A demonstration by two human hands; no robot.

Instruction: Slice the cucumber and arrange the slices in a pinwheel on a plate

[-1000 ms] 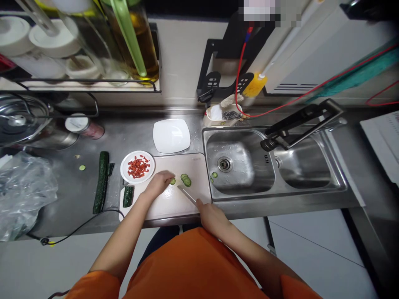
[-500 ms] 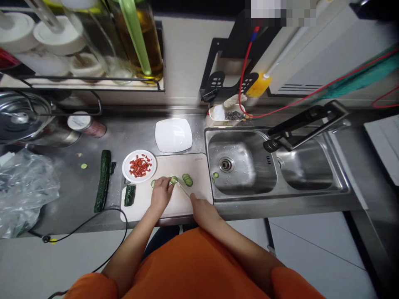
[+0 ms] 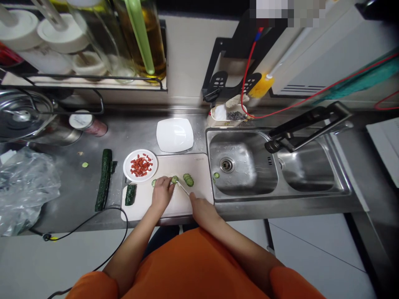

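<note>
On the white cutting board (image 3: 174, 203), my left hand (image 3: 162, 192) is closed on a piece of cucumber (image 3: 174, 180) at its fingertips. My right hand (image 3: 204, 209) grips a knife (image 3: 183, 188), whose blade reaches to that piece. Several cucumber slices (image 3: 188, 180) overlap to the right of the blade. Partly covered by my left fingers is another bit of cucumber (image 3: 153, 182). A dark green cucumber chunk (image 3: 130, 195) lies at the board's left side, below a white plate (image 3: 125, 171) of small red pieces.
A long cucumber (image 3: 103, 180) rests on the steel counter to the left, near a plastic bag (image 3: 28, 187). Behind the board stands a white square dish (image 3: 174, 135). The sink (image 3: 243, 166) adjoins on the right. A black cable (image 3: 116, 248) hangs over the front edge.
The whole view has shifted slightly. Both hands, the knife and the cucumber piece keep nearly the same places on the board.
</note>
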